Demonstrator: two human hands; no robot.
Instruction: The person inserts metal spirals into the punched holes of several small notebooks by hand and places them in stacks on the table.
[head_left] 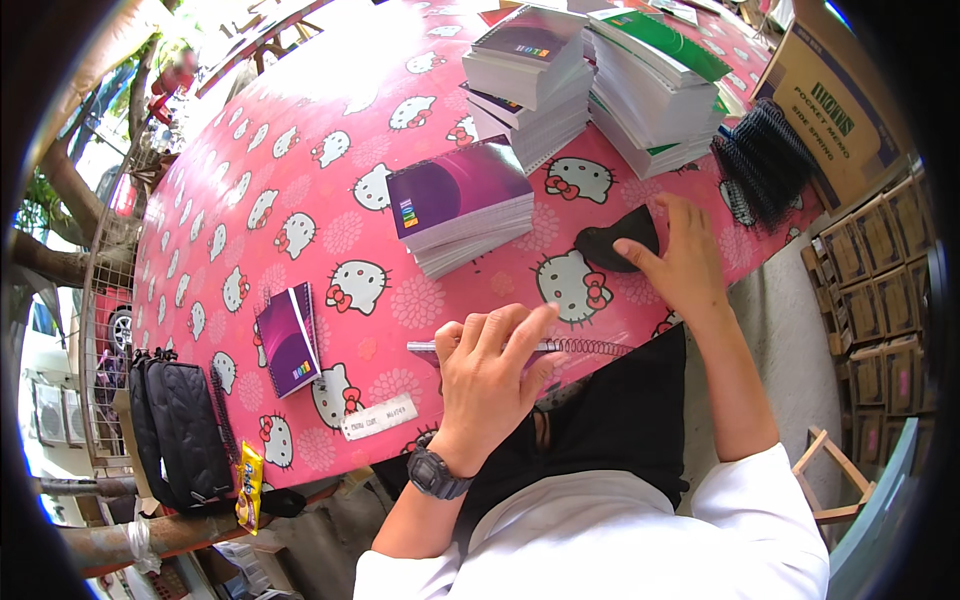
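Observation:
My left hand (pixel 490 375), with a black watch on its wrist, is at the near table edge with fingers curled over a thin notepad (pixel 425 350). Most of that notepad is hidden beneath the hand. From its right end a loose spiral coil (pixel 592 347) sticks out along the edge. Farther right, my right hand (pixel 690 260) grips a black, curved, flat-looking piece (pixel 615 243) between thumb and fingers; its exact kind is unclear. Just beyond lies a stack of purple notepads (pixel 465 200). A single purple spiral notepad (pixel 290 340) lies to the left.
Taller stacks of purple notepads (pixel 525 75) and green notepads (pixel 655 95) stand at the back. Black coils (pixel 765 165) are bundled beside a cardboard box (pixel 830 100). A black bag (pixel 180 430), a yellow packet (pixel 250 487) and a white label strip (pixel 380 417) sit at left.

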